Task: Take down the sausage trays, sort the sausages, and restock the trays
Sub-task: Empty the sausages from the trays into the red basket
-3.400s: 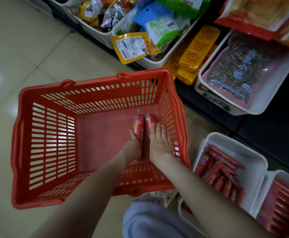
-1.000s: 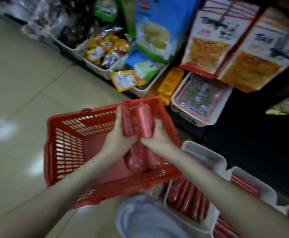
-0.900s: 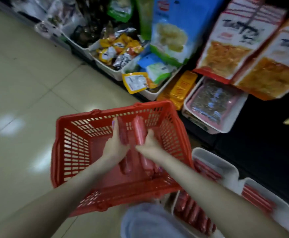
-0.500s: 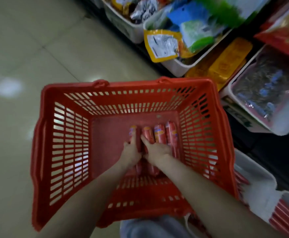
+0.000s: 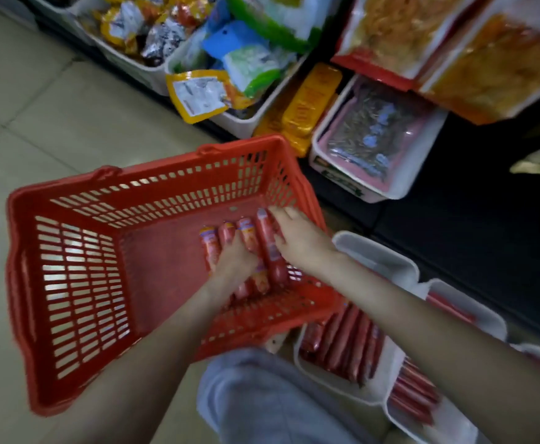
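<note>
One basket (image 5: pixel 159 274) — four sausages (image 5: pixel 247 235) showing inside

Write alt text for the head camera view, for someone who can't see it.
The left hand and right hand rest on a row of red sausages inside a red basket on a tiled floor. To its right sit white trays of more sausages; snack packets lie beyond.
</note>
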A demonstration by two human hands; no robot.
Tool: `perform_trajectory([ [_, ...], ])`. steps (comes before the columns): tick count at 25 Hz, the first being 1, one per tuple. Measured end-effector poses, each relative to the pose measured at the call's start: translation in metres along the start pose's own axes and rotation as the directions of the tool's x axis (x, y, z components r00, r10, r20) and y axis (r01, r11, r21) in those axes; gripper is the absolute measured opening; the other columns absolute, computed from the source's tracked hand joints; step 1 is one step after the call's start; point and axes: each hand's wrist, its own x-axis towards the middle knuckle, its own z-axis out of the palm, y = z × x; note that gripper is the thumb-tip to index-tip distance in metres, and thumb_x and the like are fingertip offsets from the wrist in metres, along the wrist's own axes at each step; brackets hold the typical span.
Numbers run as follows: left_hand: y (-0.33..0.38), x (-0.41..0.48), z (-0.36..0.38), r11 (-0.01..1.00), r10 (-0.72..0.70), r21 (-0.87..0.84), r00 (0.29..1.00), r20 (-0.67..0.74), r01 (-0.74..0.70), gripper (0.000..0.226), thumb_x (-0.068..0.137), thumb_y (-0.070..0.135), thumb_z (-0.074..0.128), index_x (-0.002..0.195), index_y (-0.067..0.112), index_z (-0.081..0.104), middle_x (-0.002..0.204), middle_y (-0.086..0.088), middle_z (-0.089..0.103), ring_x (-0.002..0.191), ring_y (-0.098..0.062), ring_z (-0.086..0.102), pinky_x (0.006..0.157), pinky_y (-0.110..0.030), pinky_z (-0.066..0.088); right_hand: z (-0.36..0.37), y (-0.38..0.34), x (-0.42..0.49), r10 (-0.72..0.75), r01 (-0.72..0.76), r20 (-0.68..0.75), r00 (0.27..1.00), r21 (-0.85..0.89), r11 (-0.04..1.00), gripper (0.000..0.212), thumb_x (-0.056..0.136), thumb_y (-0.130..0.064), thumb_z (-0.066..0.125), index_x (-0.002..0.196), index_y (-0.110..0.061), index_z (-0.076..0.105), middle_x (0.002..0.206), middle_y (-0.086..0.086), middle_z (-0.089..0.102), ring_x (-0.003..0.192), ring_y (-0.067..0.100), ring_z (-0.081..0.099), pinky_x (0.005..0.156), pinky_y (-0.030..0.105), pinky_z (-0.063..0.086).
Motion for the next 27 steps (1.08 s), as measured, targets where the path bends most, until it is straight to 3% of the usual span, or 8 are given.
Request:
perform_trajectory([
  [2, 0.039, -0.023, -0.002, 0.996, 0.057, -0.054, 0.991, -0.118, -0.064, 0.050, 0.092, 0.017, 0.048, 0.141, 0.011, 0.038, 0.132, -0.018, 0.053, 0.120, -0.034, 0.051, 0.094, -0.031, 0.036, -0.021, 0.015, -0.029, -0.011, 0.020, -0.135, 0.991, 0.064, 0.998, 0.053, 0.090, -0.011, 0.047, 0.142, -0.012, 0.036, 0.136, 0.010, 0.044, 0.128, 0.028, 0.040, 0.105, 0.040, 0.036],
  [5, 0.094, -0.072, 0.008, 0.908, 0.400, -0.016, 0.878, -0.264, -0.419, 0.050, 0.088, 0.001, 0.050, 0.138, 0.001, 0.042, 0.136, -0.020, 0.049, 0.127, -0.033, 0.045, 0.101, -0.023, 0.027, -0.037, 0.048, -0.067, 0.059, -0.020, -0.237, 0.970, 0.164, 0.986, 0.054, 0.087, -0.010, 0.051, 0.140, -0.010, 0.039, 0.131, 0.012, 0.046, 0.125, 0.029, 0.041, 0.104, 0.040, 0.035],
  [8, 0.119, -0.096, 0.054, 0.751, 0.660, 0.151, 0.731, -0.170, -0.643, 0.054, 0.082, -0.004, 0.055, 0.135, 0.000, 0.045, 0.136, -0.021, 0.047, 0.125, -0.034, 0.047, 0.105, -0.028, 0.030, -0.040, 0.088, -0.105, 0.171, -0.108, -0.238, 0.956, 0.254, 0.961, 0.055, 0.089, -0.008, 0.051, 0.142, -0.009, 0.036, 0.135, 0.012, 0.043, 0.128, 0.027, 0.038, 0.106, 0.034, 0.032],
  [10, 0.128, -0.103, 0.099, 0.700, 0.704, 0.194, 0.710, -0.024, -0.688, 0.054, 0.083, -0.003, 0.053, 0.136, 0.003, 0.045, 0.137, -0.019, 0.046, 0.125, -0.034, 0.047, 0.106, -0.035, 0.035, -0.031, 0.122, -0.138, 0.272, -0.197, -0.231, 0.934, 0.304, 0.932, 0.055, 0.090, -0.008, 0.050, 0.143, -0.008, 0.034, 0.141, 0.012, 0.040, 0.132, 0.026, 0.036, 0.105, 0.030, 0.029],
  [14, 0.110, -0.095, 0.181, 0.761, 0.522, 0.286, 0.812, 0.262, -0.582, 0.055, 0.094, 0.007, 0.040, 0.147, 0.005, 0.025, 0.150, -0.016, 0.028, 0.140, -0.031, 0.025, 0.115, -0.035, 0.016, 0.023, 0.193, -0.206, 0.476, -0.405, -0.117, 0.872, 0.374, 0.834, 0.054, 0.092, -0.010, 0.047, 0.144, -0.007, 0.031, 0.141, 0.017, 0.040, 0.131, 0.031, 0.038, 0.105, 0.035, 0.033],
  [17, 0.085, -0.071, 0.210, 0.843, 0.211, 0.457, 0.956, 0.202, -0.283, 0.057, 0.094, 0.021, 0.028, 0.147, 0.003, 0.023, 0.147, -0.025, 0.028, 0.134, -0.039, 0.030, 0.112, -0.043, 0.024, 0.067, 0.225, -0.241, 0.578, -0.508, -0.045, 0.815, 0.425, 0.749, 0.056, 0.093, -0.011, 0.046, 0.146, -0.011, 0.028, 0.142, 0.015, 0.039, 0.130, 0.030, 0.038, 0.107, 0.040, 0.035],
  [20, 0.077, -0.066, 0.218, 0.864, -0.114, 0.503, 0.971, 0.209, -0.007, 0.062, 0.094, 0.021, 0.046, 0.148, 0.003, 0.021, 0.149, -0.024, 0.024, 0.137, -0.040, 0.027, 0.109, -0.043, 0.027, 0.099, 0.239, -0.251, 0.574, -0.528, 0.018, 0.819, 0.415, 0.741, 0.064, 0.094, -0.013, 0.044, 0.151, -0.016, 0.015, 0.149, 0.011, 0.029, 0.136, 0.028, 0.029, 0.112, 0.042, 0.031],
  [27, 0.064, -0.061, 0.229, 0.852, -0.112, 0.523, 0.978, 0.176, 0.003, 0.054, 0.100, 0.031, 0.028, 0.150, 0.037, 0.009, 0.153, -0.026, -0.003, 0.141, -0.046, 0.003, 0.114, -0.057, 0.013, 0.119, 0.229, -0.207, 0.497, -0.444, -0.072, 0.865, 0.350, 0.825, 0.066, 0.096, -0.027, 0.044, 0.152, -0.024, 0.009, 0.147, 0.020, 0.018, 0.137, 0.035, 0.019, 0.113, 0.047, 0.021],
])
